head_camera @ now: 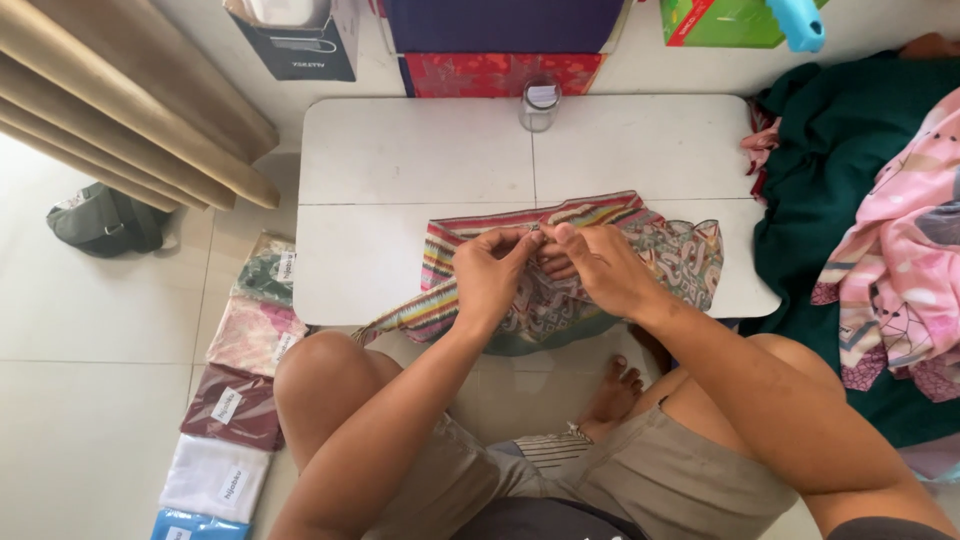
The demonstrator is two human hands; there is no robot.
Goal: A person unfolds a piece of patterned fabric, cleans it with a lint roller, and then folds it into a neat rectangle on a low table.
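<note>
Up top, the white bench (420, 150) has its whole far half bare, save for a small clear jar (539, 105) at the back edge; the bare left part in front is open too. Along the near edge lies the patterned scarf (660, 250), its long axis running left to right, with one striped end spilling off the front edge toward the person's left knee. The left hand (490, 275) and right hand (600, 265) meet over the middle of the cloth, fingers (525, 243) pinched together on a fold of it. Just beside the bench on the right sits a heap of green and pink fabric (880, 240); on the floor to the left, a row of packaged cloths (245, 390).
</note>
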